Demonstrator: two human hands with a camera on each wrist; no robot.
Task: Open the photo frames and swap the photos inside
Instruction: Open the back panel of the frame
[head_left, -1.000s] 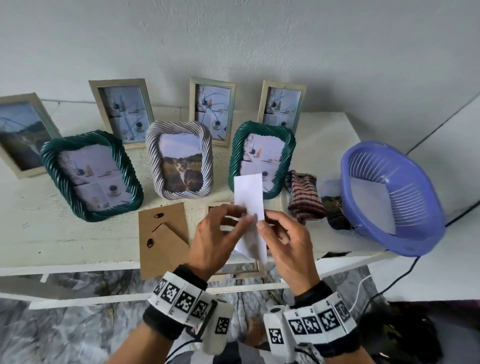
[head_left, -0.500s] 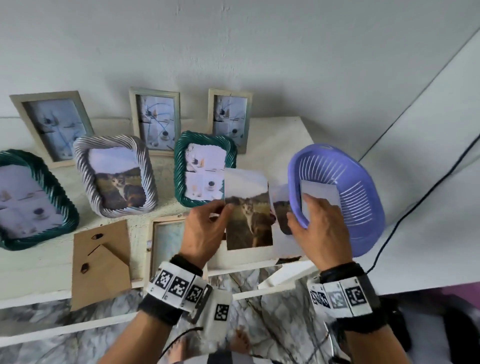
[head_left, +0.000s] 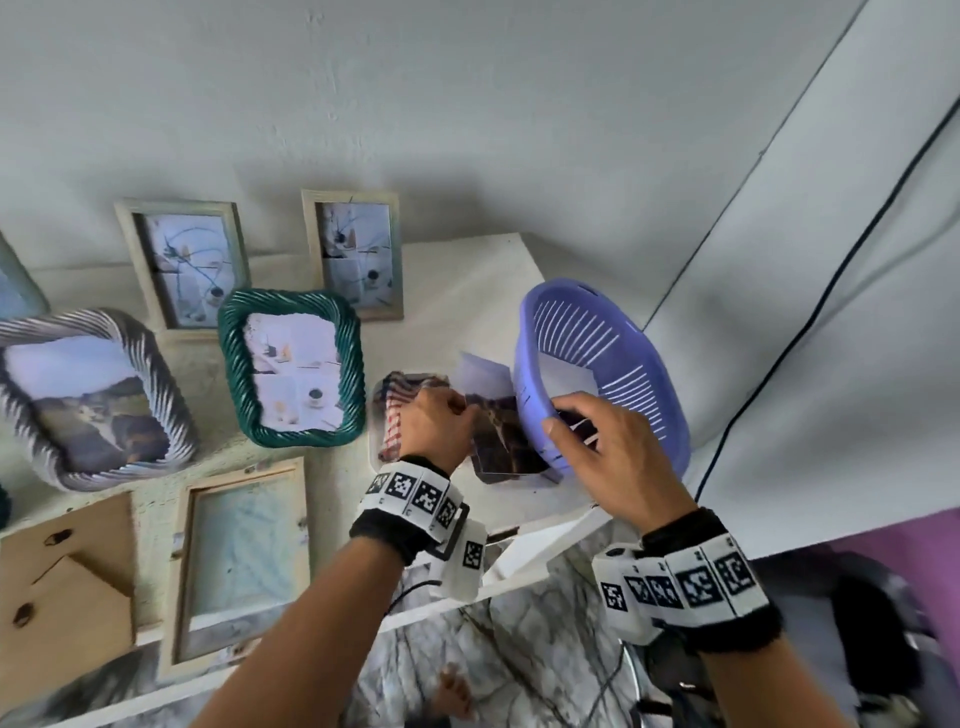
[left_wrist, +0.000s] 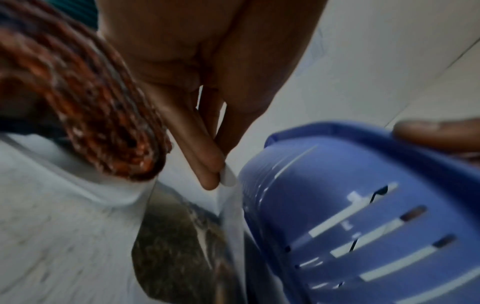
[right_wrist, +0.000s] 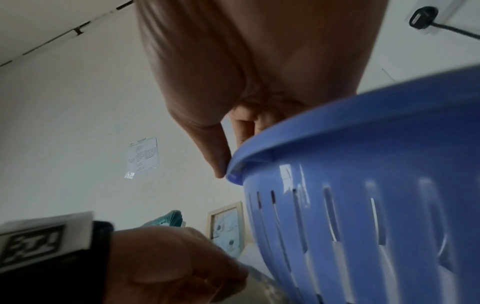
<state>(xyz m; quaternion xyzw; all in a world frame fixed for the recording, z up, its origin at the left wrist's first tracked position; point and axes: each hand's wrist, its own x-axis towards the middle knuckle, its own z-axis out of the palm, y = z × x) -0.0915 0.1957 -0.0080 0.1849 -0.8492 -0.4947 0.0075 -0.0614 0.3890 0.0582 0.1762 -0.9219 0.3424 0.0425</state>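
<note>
My left hand (head_left: 464, 414) pinches the white edge of a cat photo (head_left: 494, 441) and holds it low against the table, beside the tilted purple basket (head_left: 613, 353). In the left wrist view my fingertips (left_wrist: 207, 176) hold that photo (left_wrist: 179, 246) right next to the basket wall (left_wrist: 363, 216). My right hand (head_left: 569, 428) grips the basket's near rim, thumb outside (right_wrist: 222, 164), fingers inside, and keeps it tipped up. More loose photos (head_left: 480, 371) lie under the basket. An opened wooden frame (head_left: 241, 566) lies flat near the front edge with its brown backing board (head_left: 62, 592) beside it.
A striped cloth (head_left: 397, 410) lies just left of my left hand. A green rope frame (head_left: 348, 364), a grey rope frame (head_left: 150, 374) and two wooden frames (head_left: 140, 260) (head_left: 311, 244) stand toward the wall. The table's right edge (head_left: 540, 265) runs just behind the basket. A black cable (head_left: 831, 291) hangs on the wall.
My left hand carried the cat photo right and down to the basket. My right hand let go of the photo, took the basket's rim and tipped it up. The view swung right.
</note>
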